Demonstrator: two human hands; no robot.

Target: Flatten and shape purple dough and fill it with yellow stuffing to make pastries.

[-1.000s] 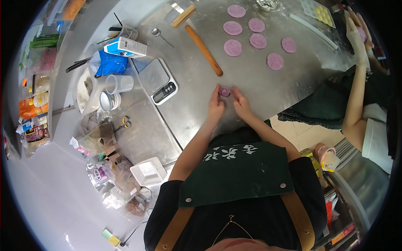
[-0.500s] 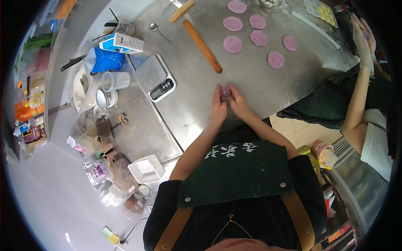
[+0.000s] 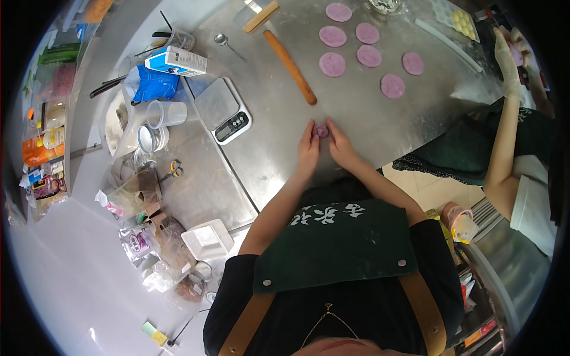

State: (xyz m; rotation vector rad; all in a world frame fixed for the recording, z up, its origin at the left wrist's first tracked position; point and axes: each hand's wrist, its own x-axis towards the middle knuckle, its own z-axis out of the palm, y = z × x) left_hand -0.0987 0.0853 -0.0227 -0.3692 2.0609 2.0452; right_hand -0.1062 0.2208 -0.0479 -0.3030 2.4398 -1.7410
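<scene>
Near the front of the steel table [image 3: 279,166], my left hand [image 3: 309,143] and my right hand [image 3: 341,145] grip a small lump of purple dough [image 3: 321,130] between their fingertips, one hand on each side. Just beyond them lies a wooden rolling pin [image 3: 290,67]. Several flat purple dough rounds [image 3: 392,85] are spread over the back right of the table. A white digital scale [image 3: 233,127] with a steel plate stands to the left of my hands.
A co-worker's gloved hand [image 3: 507,62] holds something purple at the right. A milk carton [image 3: 187,62], blue bag [image 3: 154,84], clear cup [image 3: 172,114], scissors [image 3: 173,170] and white tub [image 3: 208,240] crowd the left. A pale plastic bar [image 3: 448,44] and a moulded tray [image 3: 457,21] lie at back right.
My fingers have shifted slightly around the dough lump, which stays between both hands. The co-worker's hands have moved a little lower and farther right at the table's edge.
</scene>
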